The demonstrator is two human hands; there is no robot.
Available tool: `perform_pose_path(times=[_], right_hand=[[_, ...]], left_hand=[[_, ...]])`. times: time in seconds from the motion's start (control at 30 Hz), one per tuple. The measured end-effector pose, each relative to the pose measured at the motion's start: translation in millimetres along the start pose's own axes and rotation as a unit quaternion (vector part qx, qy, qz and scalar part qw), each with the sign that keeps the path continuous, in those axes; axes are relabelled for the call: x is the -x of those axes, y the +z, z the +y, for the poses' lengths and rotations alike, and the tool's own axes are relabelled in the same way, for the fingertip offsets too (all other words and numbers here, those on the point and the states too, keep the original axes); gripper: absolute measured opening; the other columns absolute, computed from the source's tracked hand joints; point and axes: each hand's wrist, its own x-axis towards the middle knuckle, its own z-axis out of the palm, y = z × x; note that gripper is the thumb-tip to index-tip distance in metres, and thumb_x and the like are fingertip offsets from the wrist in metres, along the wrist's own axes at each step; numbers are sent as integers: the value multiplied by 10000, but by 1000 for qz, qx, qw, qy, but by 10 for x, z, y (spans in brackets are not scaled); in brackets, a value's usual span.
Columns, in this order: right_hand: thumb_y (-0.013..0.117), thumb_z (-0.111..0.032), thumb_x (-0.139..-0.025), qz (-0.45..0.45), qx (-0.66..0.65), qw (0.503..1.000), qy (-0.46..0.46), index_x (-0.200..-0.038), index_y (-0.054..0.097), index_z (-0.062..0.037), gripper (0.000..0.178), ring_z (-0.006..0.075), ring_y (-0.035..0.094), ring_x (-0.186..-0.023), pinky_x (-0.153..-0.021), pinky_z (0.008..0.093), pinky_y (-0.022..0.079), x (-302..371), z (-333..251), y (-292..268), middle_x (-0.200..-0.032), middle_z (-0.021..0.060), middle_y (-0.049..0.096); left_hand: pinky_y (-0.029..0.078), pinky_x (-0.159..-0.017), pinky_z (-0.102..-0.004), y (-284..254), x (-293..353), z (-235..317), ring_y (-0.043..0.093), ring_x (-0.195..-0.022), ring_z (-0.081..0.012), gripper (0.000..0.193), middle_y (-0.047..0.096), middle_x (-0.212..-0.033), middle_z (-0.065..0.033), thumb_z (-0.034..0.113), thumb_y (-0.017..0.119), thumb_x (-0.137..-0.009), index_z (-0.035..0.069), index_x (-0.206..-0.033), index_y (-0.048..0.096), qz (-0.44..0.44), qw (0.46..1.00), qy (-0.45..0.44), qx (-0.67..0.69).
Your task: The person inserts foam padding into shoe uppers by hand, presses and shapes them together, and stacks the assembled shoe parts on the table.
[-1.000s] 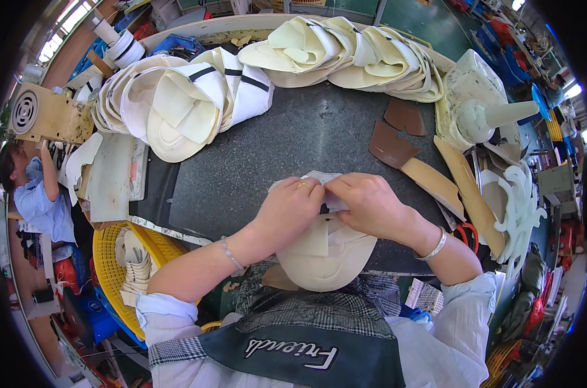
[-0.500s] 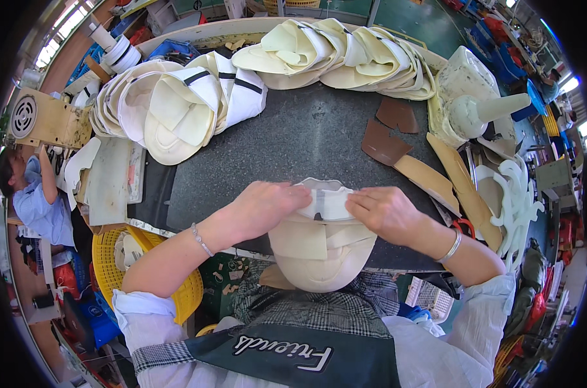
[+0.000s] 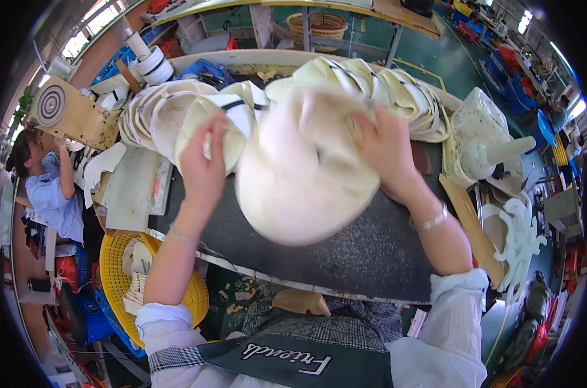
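A cream shoe upper, smeared by motion, hangs in the air above the dark worktable. My right hand grips its upper right edge, fingers partly hidden behind the material. My left hand is raised to the left of this upper and apart from it, fingers stretched upward and holding nothing that shows. Behind the left fingers lies a row of similar cream uppers with black stripes. Another row of uppers lies along the table's far edge, partly covered by the lifted one.
A yellow basket with cream pieces stands at the lower left. On the right are a stained white container, a tan strip and white curved pieces. Far left, a person sits by a beige machine.
The upper has risen from the table's near edge toward the far rows. My left hand has let go of it and moved left; my right hand still grips it. The view has shifted.
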Motion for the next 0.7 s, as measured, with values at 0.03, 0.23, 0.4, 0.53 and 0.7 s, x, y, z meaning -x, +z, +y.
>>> perform_pose_path(times=[0.03,0.23,0.4,0.53,0.7], right_hand=[[604,-154,-862,34,6,999,1,-815,568,55,217,454,577,-679,-563,474,434,-286,-26,67,-689,275,567],[541,-145,-848,53,270,960,-41,-1025,584,-5,231,388,576,-1016,-919,510,385,-1254,1006,1123,-1070,229,606],[541,-89,-799,-1,381,911,-156,-1269,500,-50,474,360,427,-1270,-1077,582,205,-1128,73,1209,-1326,173,502],[585,-172,-798,-274,283,859,-328,-1151,612,-88,364,271,428,-1280,-1120,566,165,-425,15,1316,-1264,129,551],[607,-232,-772,-185,-25,955,-232,-1078,616,-41,360,313,460,-1228,-1100,517,253,103,-46,1225,-1206,168,555]], left_hand=[[453,-903,-382,-38,-132,-275,590,-1085,-324,422,640,-1068,-173,39,599,-828,55,-1246,541,34,997,-7,-71],[241,-1003,-589,318,-399,-1106,353,-1295,-400,689,599,-1135,-158,63,675,-751,185,-1384,430,-14,952,-21,-304],[335,-972,-470,-242,-188,-1517,486,-1153,-323,438,632,-1014,-117,50,686,-730,129,-1154,606,7,960,-68,-272],[500,-794,-301,-537,-69,-904,603,-914,-180,274,621,-960,-87,-91,555,-766,-5,-1025,584,184,977,-59,-94],[485,-842,-275,-870,213,100,588,-977,-158,261,604,-1053,-90,-60,526,-864,-17,-1122,532,155,974,-105,125]])
